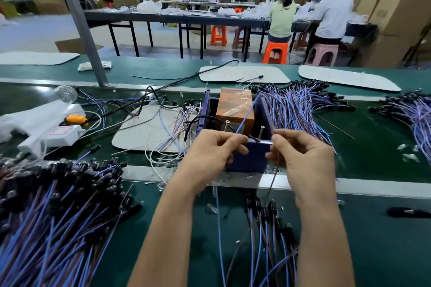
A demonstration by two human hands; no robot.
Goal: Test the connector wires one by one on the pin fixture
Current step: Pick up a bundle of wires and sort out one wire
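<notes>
A dark blue open-topped pin fixture point(251, 158) stands at the middle of the green bench, with an orange block point(234, 106) inside it and two upright screw pins point(261, 133) near its front wall. My left hand point(210, 154) pinches a thin blue connector wire point(245, 119) that slants up over the fixture. My right hand point(303, 154) pinches a thin dark wire point(271, 182) beside the right pin; this wire hangs down past the front wall. Both hands sit at the fixture's front edge.
Large piles of blue and brown connector wires lie at the lower left point(58, 205), right of the fixture point(300, 105) and at the far right point(415, 112). More wires point(265, 228) lie between my forearms. A white power strip point(63, 134) lies left. Two people sit at a far table.
</notes>
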